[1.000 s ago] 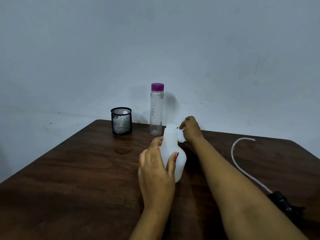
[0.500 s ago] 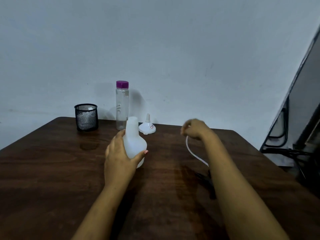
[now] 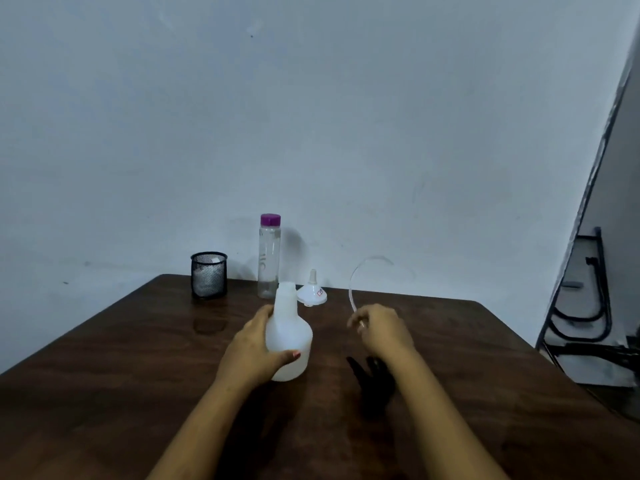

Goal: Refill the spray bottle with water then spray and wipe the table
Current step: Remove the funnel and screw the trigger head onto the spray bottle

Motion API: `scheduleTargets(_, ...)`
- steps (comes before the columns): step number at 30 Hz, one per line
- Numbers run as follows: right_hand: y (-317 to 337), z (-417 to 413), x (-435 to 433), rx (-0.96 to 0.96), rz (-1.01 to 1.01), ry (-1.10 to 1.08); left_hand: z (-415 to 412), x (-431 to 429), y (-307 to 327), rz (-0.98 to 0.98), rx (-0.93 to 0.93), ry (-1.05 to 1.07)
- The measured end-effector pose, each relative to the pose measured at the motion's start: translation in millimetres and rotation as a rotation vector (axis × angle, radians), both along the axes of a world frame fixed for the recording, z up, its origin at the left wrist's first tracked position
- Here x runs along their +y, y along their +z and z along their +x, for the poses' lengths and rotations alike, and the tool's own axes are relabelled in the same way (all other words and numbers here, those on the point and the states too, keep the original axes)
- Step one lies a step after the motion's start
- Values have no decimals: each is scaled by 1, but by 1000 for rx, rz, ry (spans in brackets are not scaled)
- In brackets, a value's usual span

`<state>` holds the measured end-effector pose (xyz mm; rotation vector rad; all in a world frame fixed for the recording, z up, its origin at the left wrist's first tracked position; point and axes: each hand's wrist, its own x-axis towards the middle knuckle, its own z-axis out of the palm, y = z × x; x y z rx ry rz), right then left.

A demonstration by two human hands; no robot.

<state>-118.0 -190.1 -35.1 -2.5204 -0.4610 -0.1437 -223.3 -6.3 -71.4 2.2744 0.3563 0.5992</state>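
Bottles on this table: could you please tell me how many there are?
2. The white spray bottle stands near the middle, gripped by the left hand; the clear purple-capped bottle stands at the back edge, beside the funnel. None seems hidden.

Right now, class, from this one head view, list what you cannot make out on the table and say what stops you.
Head view:
- Water level in the spray bottle: cloudy wall, left hand covers its side.
- Black spray head: dark against the dark table, outline lost.
- Whether the right hand pinches the tube: blurred.
- Mesh cup contents: too small.
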Motion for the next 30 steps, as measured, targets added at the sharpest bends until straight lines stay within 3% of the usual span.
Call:
scheduleTargets(4,36,-19,11,257,825,222,-7,9,-3,-71,-18,-93)
scheduleTargets(8,62,-31,21,402,1112,356,-16,10,-7,-58,-82,-111)
scheduleTargets(11,70,-35,26,419,1178,365,-25,13,5,-89,-190,-77)
scheduleTargets(14,74,-41,34,421,1151,393,-35,3,38,-134,-355,-125)
scheduleTargets(17,81,-51,45,419,1144,445,-48,-19,80,-229,-395,-309)
scheduleTargets(20,93,-55,55,340,1100,492,-55,-35,113,-237,-456,-361)
scheduleTargets(24,100,-47,58,-209,502,389,-64,-39,154,-255,-586,-310)
scheduleTargets(27,96,-34,60,-322,266,328,-76,-32,187,-408,-643,-289)
scheduleTargets(30,92,-30,63,-431,47,286,-85,-28,212,-434,-684,-236)
